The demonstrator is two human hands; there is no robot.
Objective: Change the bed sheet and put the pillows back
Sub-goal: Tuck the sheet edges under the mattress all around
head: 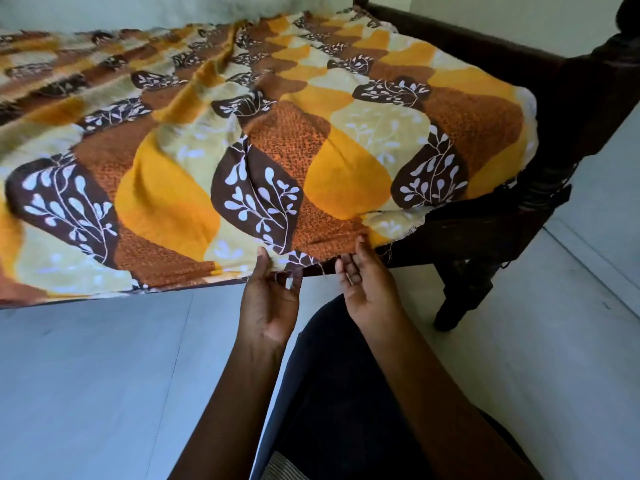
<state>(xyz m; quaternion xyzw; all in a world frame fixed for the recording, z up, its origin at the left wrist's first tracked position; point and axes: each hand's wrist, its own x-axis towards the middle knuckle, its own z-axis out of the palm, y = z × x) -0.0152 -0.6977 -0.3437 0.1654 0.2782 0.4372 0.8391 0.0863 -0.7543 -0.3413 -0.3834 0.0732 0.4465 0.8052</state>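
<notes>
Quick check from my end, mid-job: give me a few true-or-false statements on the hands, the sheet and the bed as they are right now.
1. The left hand and right hand are both at the near edge of the sheet. True.
2. Pillows lie on top of the sheet. False: no pillow is in view.
3. The sheet is plain white. False: it is patterned in orange, yellow and brown with white leaf sprigs.
4. The bed frame is dark wood. True.
</notes>
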